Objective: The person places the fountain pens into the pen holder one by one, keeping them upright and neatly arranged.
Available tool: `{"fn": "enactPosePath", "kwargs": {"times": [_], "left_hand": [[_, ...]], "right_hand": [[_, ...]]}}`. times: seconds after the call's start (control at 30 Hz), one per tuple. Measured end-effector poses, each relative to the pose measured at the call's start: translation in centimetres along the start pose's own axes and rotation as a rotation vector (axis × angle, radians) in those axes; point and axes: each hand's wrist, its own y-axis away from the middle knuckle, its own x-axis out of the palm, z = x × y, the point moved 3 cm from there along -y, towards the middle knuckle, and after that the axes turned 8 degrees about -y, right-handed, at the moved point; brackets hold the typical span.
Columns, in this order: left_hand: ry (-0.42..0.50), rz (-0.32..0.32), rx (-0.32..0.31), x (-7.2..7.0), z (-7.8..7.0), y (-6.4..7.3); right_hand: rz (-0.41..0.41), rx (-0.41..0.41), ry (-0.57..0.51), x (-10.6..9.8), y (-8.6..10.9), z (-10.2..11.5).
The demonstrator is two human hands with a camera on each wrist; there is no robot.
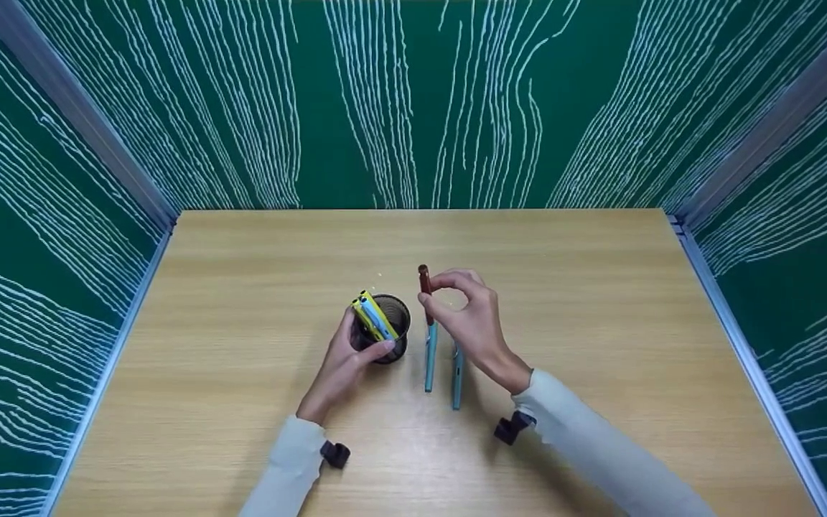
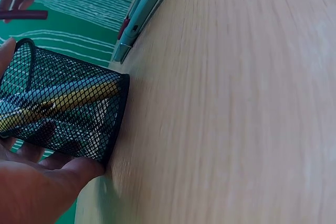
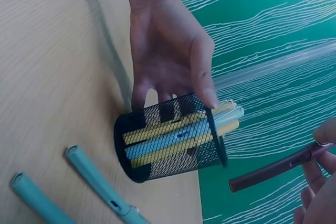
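My left hand (image 1: pixel 342 362) grips a black wire-mesh pen holder (image 2: pixel 79 61) round its side, the thumb lying at the rim. Yellow and light blue pens (image 3: pixel 178 140) lean inside it, their ends sticking out of the top. To the right of the holder, my right hand (image 1: pixel 477 316) pinches a dark red pen (image 3: pixel 273 174) between thumb and forefinger, raised over the table. Below that hand, two teal pens lie side by side: the left teal pen (image 1: pixel 430 366) and the right teal pen (image 1: pixel 457 380), its far end hidden by the hand.
The light wooden table (image 1: pixel 241 287) reaches back to green walls (image 1: pixel 428 108) with wavy white lines. Metal rails (image 1: pixel 751 352) run along its sides. A small dark wrist device (image 1: pixel 514 427) sits at the right sleeve, another wrist device (image 1: pixel 335 454) at the left.
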Motion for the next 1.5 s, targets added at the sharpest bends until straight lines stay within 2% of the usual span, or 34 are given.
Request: {"fn": "enactPosePath", "kwargs": {"times": [0.27,0.6,0.8,1.03,1.23,1.5], "left_hand": [[0.023,0.005,0.024,0.1,0.1,-0.3],[-0.022,-0.001,-0.004,0.3,0.3,-0.2],[-0.017,-0.004,0.005,0.2,0.2,-0.2],[-0.019,-0.005,0.009,0.2,0.1,-0.2],[0.023,0.01,0.012,0.3,0.2,-0.1],[0.034,0.02,0.014,0.3,0.1,-0.1]], "right_hand": [[0.02,-0.047,-0.01,1.4,-0.6,0.6],[0.032,0.009,-0.024,2.7,-0.2,0.2],[0.03,0.023,-0.026,3.0,0.0,-0.1],[0.018,0.021,-0.037,3.5,0.1,-0.8],[0.03,0.047,-0.043,4.0,0.6,-1.5],[0.076,0.038,0.008,4.6,1.1,-2.9]]}}
